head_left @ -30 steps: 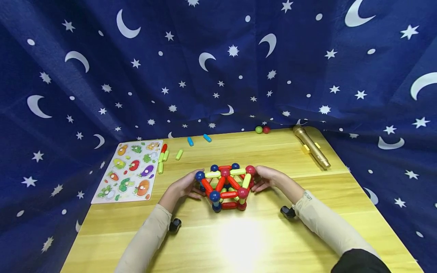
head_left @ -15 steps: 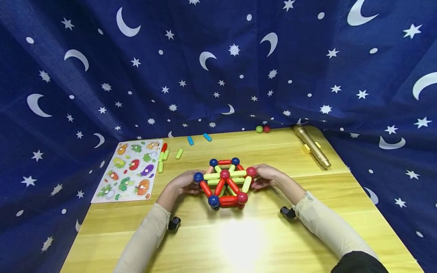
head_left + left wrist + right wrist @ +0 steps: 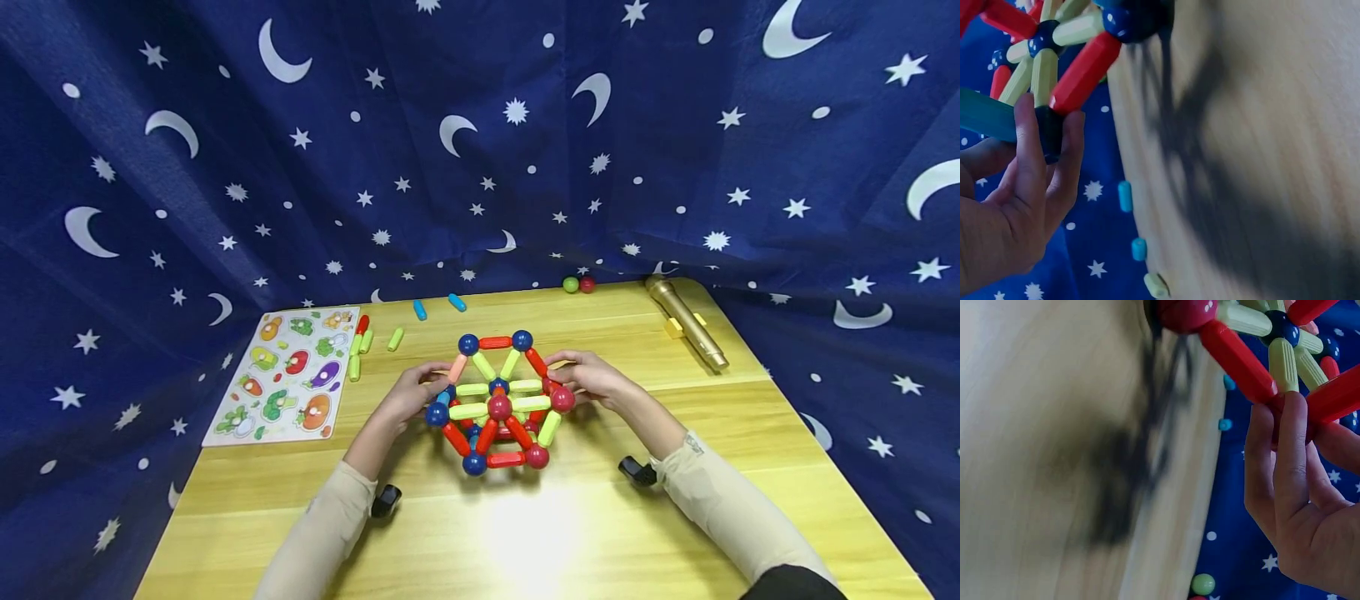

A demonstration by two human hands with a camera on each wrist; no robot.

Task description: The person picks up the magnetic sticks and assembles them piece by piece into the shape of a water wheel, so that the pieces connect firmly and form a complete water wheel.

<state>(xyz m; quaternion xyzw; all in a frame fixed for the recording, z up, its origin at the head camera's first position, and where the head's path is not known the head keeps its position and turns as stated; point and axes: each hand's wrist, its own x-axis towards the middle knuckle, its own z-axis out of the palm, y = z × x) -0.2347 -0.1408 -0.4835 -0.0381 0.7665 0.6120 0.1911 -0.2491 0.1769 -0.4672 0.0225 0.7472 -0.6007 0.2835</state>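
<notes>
A ball-and-rod frame [image 3: 498, 400] of red, yellow-green and blue pieces stands tilted at mid-bench [image 3: 570, 533]. The left hand [image 3: 408, 398] grips its 9 o'clock side, fingers [image 3: 1035, 156] curled round a dark ball. The right hand [image 3: 592, 379] pinches the 3 o'clock side, fingers [image 3: 1285, 450] wrapped on a red joint. At 10 o'clock lies a vegetable puzzle board [image 3: 288, 375] with loose rods [image 3: 393, 338] beside it. At 2 o'clock rests a gold microphone [image 3: 684, 322].
</notes>
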